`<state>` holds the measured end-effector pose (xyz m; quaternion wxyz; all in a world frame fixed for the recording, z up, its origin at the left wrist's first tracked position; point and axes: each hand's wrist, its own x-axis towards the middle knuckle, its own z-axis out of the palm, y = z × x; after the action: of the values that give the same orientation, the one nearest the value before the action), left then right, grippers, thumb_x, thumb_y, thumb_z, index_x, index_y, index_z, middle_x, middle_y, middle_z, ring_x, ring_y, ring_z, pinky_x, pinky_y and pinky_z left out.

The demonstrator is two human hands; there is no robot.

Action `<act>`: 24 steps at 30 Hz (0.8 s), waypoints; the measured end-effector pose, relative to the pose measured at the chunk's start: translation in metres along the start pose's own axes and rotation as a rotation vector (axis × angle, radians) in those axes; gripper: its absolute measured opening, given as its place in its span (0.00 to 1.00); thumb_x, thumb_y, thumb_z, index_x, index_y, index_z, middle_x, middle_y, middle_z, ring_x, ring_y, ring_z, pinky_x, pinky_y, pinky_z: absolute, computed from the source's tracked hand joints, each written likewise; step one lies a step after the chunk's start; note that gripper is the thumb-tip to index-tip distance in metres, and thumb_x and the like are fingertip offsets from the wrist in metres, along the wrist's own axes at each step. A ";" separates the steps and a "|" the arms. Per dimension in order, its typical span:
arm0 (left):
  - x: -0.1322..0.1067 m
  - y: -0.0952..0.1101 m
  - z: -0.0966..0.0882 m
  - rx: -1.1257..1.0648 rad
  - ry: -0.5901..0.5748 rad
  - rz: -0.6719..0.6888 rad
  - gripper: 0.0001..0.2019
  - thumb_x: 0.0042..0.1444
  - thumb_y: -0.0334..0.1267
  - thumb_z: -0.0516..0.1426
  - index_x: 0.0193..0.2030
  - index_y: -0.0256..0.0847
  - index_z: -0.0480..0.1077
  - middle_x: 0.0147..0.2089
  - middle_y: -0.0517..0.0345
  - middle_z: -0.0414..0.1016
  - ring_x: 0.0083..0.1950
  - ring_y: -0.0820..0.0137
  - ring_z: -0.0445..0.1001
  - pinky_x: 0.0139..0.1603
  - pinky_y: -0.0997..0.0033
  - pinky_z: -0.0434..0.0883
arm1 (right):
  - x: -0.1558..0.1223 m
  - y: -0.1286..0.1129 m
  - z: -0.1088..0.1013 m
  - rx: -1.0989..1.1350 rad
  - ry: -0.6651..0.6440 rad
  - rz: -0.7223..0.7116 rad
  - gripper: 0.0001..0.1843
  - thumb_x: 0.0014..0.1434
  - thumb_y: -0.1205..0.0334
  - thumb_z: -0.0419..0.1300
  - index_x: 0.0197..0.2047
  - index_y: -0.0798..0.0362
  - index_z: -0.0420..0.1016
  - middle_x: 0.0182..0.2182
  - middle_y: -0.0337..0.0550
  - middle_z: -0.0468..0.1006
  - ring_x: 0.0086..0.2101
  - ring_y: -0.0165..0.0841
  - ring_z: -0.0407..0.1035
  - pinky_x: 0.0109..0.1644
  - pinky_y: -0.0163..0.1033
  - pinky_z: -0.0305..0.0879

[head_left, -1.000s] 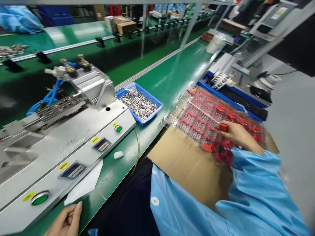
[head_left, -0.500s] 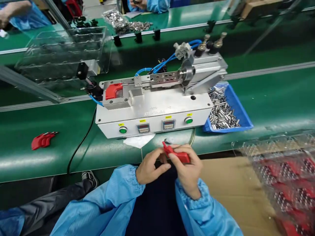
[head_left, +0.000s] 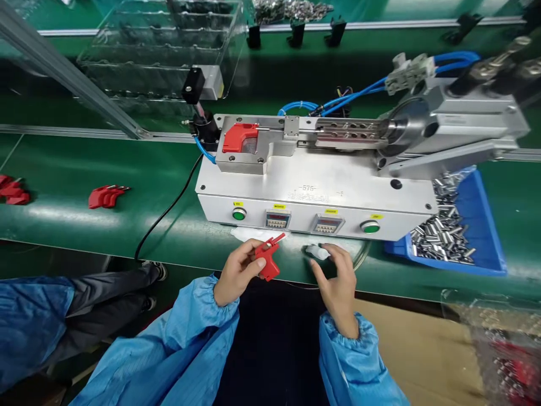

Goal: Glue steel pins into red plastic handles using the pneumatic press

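Observation:
My left hand [head_left: 237,269] grips a small red plastic part [head_left: 267,259] with a metal pin at its tip, just in front of the grey press machine [head_left: 313,192]. My right hand [head_left: 337,279] hovers with spread fingers over a small white object [head_left: 318,251] on the green bench edge and holds nothing. Another red part [head_left: 239,137] sits in the machine's fixture at its left end. A blue tray of metal pins [head_left: 452,231] stands to the right of the machine.
Finished red parts [head_left: 105,196] lie on the green belt at left, more red parts [head_left: 12,189] at the far left edge. A clear plastic cover [head_left: 160,45] stands behind. A cardboard box [head_left: 422,344] and a clear tray of red parts [head_left: 502,349] sit at lower right. A seated person's legs [head_left: 105,304] show at lower left.
The view has swung left from the parts tray to the machine. The red part has passed from both hands into my left hand alone; my right hand has let go and moved right.

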<state>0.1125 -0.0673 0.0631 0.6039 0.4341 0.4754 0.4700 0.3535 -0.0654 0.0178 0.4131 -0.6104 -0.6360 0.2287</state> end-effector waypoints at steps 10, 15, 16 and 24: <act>0.000 -0.002 -0.002 0.087 -0.027 -0.003 0.18 0.67 0.52 0.62 0.51 0.39 0.78 0.39 0.55 0.82 0.36 0.67 0.77 0.39 0.70 0.75 | -0.007 -0.043 -0.021 0.422 -0.067 0.176 0.14 0.67 0.48 0.66 0.47 0.49 0.79 0.34 0.42 0.80 0.30 0.35 0.73 0.34 0.40 0.71; 0.000 -0.003 -0.002 0.098 -0.043 0.018 0.15 0.68 0.48 0.62 0.53 0.39 0.77 0.40 0.55 0.83 0.37 0.67 0.78 0.40 0.71 0.76 | -0.002 -0.056 -0.027 0.336 -0.129 0.119 0.09 0.68 0.54 0.65 0.42 0.50 0.81 0.25 0.35 0.74 0.23 0.29 0.62 0.26 0.35 0.58; 0.000 -0.003 -0.003 0.101 -0.045 0.021 0.15 0.68 0.47 0.62 0.53 0.39 0.77 0.41 0.55 0.83 0.37 0.67 0.79 0.41 0.71 0.76 | -0.002 -0.057 -0.026 0.322 -0.131 0.105 0.07 0.67 0.55 0.65 0.42 0.50 0.81 0.24 0.35 0.74 0.23 0.29 0.62 0.26 0.34 0.58; -0.001 -0.004 -0.004 0.098 -0.053 0.048 0.13 0.68 0.44 0.62 0.54 0.40 0.77 0.43 0.55 0.85 0.40 0.67 0.81 0.43 0.71 0.76 | -0.001 -0.062 -0.023 0.262 -0.114 0.075 0.06 0.67 0.57 0.64 0.41 0.51 0.80 0.24 0.34 0.74 0.22 0.28 0.62 0.25 0.34 0.56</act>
<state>0.1096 -0.0683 0.0584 0.5830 0.4867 0.4711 0.4487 0.3358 -0.0810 0.0798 0.4437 -0.5606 -0.5998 0.3594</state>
